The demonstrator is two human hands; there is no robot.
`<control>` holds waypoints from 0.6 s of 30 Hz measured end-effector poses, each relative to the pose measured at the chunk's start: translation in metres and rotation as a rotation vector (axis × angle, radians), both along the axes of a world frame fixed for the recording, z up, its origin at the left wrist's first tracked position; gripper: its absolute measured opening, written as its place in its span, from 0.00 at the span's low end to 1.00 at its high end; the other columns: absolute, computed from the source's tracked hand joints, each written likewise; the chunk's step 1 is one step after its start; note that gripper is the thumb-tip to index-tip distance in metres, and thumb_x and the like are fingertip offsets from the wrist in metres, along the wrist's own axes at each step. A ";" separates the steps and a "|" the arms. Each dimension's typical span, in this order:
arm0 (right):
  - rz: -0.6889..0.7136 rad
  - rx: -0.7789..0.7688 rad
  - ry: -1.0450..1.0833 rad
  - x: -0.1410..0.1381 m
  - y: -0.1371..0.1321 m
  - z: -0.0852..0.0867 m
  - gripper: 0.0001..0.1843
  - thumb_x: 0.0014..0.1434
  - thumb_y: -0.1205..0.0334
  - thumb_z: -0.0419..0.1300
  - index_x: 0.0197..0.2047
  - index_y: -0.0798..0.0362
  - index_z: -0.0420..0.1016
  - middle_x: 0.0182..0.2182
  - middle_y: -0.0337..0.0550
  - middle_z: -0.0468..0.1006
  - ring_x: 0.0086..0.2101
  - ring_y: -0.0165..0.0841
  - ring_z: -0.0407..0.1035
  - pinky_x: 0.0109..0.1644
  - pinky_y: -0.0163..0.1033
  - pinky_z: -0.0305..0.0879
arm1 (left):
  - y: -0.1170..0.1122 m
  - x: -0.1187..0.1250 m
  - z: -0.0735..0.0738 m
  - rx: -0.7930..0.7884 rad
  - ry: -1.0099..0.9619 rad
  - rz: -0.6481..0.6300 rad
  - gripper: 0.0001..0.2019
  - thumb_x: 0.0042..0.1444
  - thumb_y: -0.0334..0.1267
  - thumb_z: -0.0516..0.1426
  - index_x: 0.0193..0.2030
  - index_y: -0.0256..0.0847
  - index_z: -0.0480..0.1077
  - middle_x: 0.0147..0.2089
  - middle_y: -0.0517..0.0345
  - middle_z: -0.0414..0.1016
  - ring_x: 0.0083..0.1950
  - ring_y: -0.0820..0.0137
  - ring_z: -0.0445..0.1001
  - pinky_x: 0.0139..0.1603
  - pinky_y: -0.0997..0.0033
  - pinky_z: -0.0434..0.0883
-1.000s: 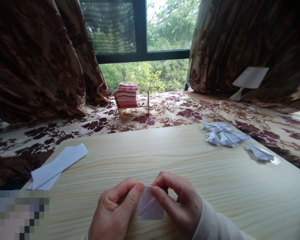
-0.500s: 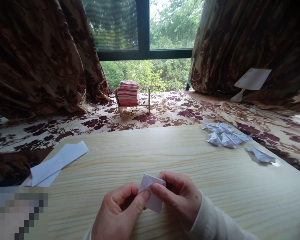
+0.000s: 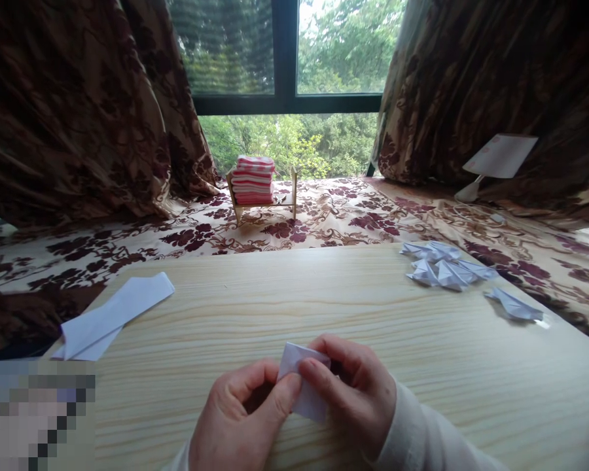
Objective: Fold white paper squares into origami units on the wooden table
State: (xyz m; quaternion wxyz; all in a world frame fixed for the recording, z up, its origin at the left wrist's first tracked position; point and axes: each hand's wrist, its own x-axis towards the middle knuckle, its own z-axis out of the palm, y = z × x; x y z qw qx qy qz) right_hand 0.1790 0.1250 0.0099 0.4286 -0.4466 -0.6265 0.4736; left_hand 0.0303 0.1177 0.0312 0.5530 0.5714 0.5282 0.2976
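Note:
A small folded piece of white paper (image 3: 311, 400) is pinched between both hands, just above the wooden tabletop near its front. My left hand (image 3: 248, 412) grips its left edge, thumb on the front face and fingers behind. My right hand (image 3: 356, 386) holds its upper right part between thumb and bent forefinger. The thumbs and fingers cover part of the paper, and its back layers are hidden.
Flat white paper strips (image 3: 120, 314) lie at the table's left. Several folded white paper pieces (image 3: 444, 265) are heaped at the far right, with one folded piece (image 3: 515, 305) apart. Beyond stand a small rack of pink-and-white cloths (image 3: 253, 183) and a lamp (image 3: 500, 157).
Both hands still pinch the folded paper. The paper has tilted slightly and shifted a little right, and the right thumb and fingers have moved slightly on it.

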 end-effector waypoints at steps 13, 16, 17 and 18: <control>-0.059 0.182 -0.148 0.008 0.000 0.005 0.17 0.56 0.58 0.51 0.20 0.56 0.64 0.14 0.34 0.58 0.18 0.23 0.53 0.20 0.30 0.49 | -0.003 -0.003 0.004 0.044 0.105 0.023 0.18 0.50 0.48 0.51 0.17 0.38 0.60 0.17 0.65 0.51 0.21 0.77 0.52 0.22 0.78 0.52; -0.070 0.132 -0.139 0.010 0.001 0.003 0.17 0.56 0.56 0.51 0.19 0.56 0.63 0.14 0.33 0.57 0.18 0.23 0.52 0.20 0.30 0.48 | -0.003 -0.004 0.004 0.061 0.106 -0.046 0.17 0.51 0.47 0.49 0.19 0.38 0.61 0.19 0.63 0.55 0.24 0.76 0.56 0.24 0.77 0.55; -0.075 0.122 -0.131 0.010 0.001 0.003 0.17 0.56 0.56 0.51 0.19 0.56 0.62 0.14 0.33 0.57 0.18 0.24 0.52 0.20 0.30 0.48 | -0.003 -0.005 0.004 0.069 0.114 -0.062 0.17 0.52 0.47 0.49 0.19 0.38 0.61 0.20 0.63 0.56 0.24 0.75 0.57 0.25 0.77 0.55; -0.078 0.114 -0.122 0.011 0.001 0.003 0.18 0.56 0.55 0.51 0.19 0.55 0.62 0.14 0.33 0.57 0.18 0.24 0.52 0.20 0.30 0.48 | -0.003 -0.006 0.005 0.074 0.124 -0.066 0.17 0.52 0.47 0.48 0.19 0.38 0.60 0.20 0.63 0.56 0.24 0.75 0.56 0.25 0.77 0.55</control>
